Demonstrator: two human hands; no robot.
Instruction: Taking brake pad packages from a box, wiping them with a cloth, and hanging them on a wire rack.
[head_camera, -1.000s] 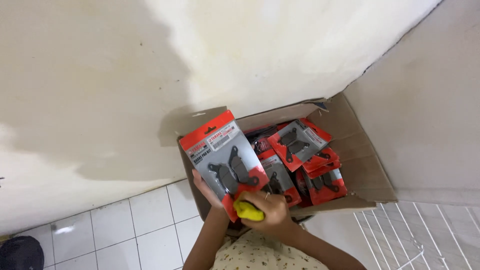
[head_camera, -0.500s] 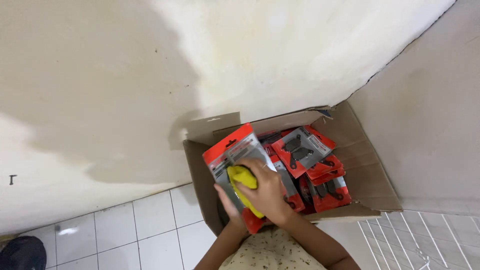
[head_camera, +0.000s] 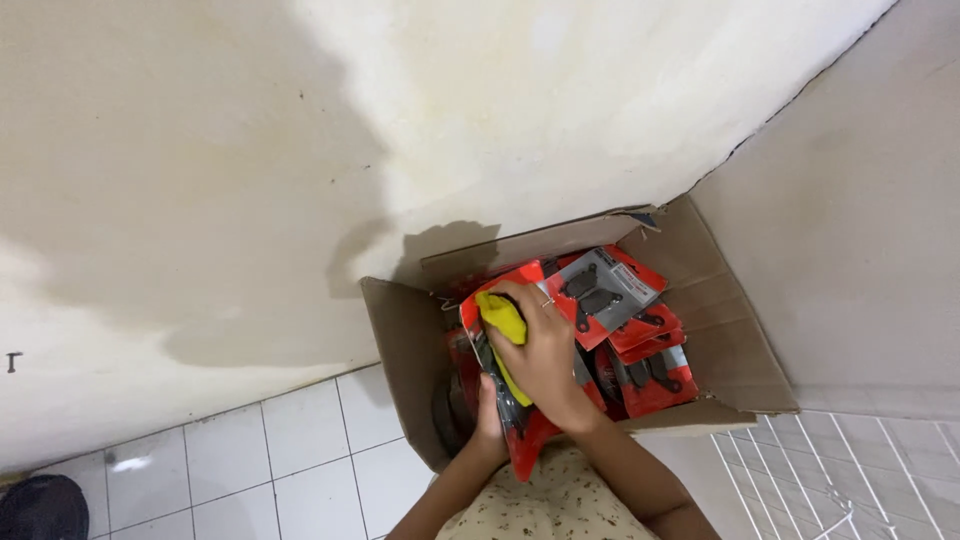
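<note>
An open cardboard box (head_camera: 400, 340) stands on the tiled floor against a stained wall, filled with several red blister packs (head_camera: 640, 375) of dark metal parts. My left hand (head_camera: 488, 408) grips the lower edge of one red pack (head_camera: 530, 445), held over the box's left side. My right hand (head_camera: 548, 355) lies flat on that pack's face and presses a yellow cloth (head_camera: 503, 322) against it. Another pack (head_camera: 605, 290) with a grey card lies on top of the pile just right of my hands.
White floor tiles (head_camera: 260, 460) run along the lower left, with a dark object (head_camera: 40, 508) at the bottom left corner. A plain panel (head_camera: 860, 250) rises to the right of the box. A white wire rack (head_camera: 860, 470) shows at the bottom right.
The pack has come down from upright in front of the wall to low over the box. My right hand with the yellow cloth has slid from the pack's bottom up over its face.
</note>
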